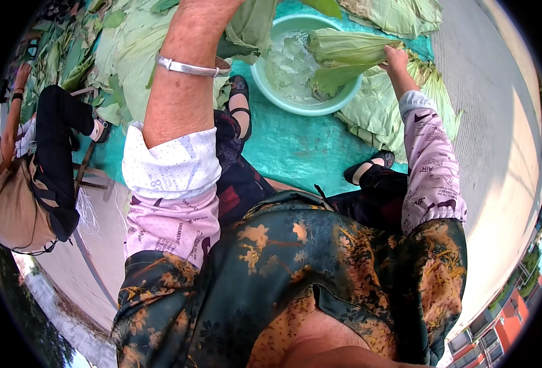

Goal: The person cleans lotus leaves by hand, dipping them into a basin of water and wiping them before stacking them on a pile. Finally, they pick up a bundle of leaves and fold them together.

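R hand [396,58] grips leaf [347,48] by its gathered end; L hand out of frame up top, can't tell its grip. Leaf's long axis runs approx. level, L from R hand, over R part of basin [320,111], w/ free end at/over water [280,70]. R hand nearer; L forearm [185,98] left of basin.

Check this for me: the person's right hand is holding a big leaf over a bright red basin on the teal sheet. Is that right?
No: the basin on the teal sheet is pale green, not red, as the head view shows. The right hand does hold a big leaf over it.
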Demonstrator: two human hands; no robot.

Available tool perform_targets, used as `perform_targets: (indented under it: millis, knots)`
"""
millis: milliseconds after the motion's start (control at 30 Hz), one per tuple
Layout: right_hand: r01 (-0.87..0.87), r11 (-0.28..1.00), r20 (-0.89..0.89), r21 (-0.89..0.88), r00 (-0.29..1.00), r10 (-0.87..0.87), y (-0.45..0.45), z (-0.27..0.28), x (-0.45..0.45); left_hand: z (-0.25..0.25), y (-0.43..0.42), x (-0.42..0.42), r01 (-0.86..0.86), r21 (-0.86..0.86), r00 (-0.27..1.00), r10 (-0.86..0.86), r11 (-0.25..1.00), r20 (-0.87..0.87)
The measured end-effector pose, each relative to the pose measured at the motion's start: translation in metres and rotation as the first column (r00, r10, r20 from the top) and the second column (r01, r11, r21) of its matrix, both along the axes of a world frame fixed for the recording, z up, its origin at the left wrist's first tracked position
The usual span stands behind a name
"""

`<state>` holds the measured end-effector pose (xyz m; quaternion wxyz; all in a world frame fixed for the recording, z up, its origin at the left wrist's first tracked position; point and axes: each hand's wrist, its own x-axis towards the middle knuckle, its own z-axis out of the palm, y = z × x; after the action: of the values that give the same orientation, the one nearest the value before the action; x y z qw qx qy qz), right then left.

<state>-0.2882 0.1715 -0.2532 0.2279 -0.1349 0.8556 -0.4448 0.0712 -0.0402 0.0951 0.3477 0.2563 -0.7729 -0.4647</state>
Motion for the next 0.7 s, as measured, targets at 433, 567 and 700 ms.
perform_targets:
  millis: [433, 567, 700]
  knots:
    - [0.083, 0.986, -0.333, 0.145, 0.943, -0.03, -0.024, 0.036, 0.053, 0.003, 0.0, -0.002, -0.039, -0.105, 0.998, 0.044, 0.994, 0.047]
    - [-0.095, 0.989, -0.405, 0.115, 0.905, 0.134, -0.032, 0.033, 0.089, 0.007, 0.005, 0.002, 0.0, -0.078, 1.0, 0.002, 0.997, 0.02]
    - [-0.188, 0.964, -0.332, 0.186, 0.912, 0.242, -0.037, 0.024, 0.104, 0.01, 0.006, 0.004, -0.004, -0.094, 0.999, 0.007, 0.996, 0.039]
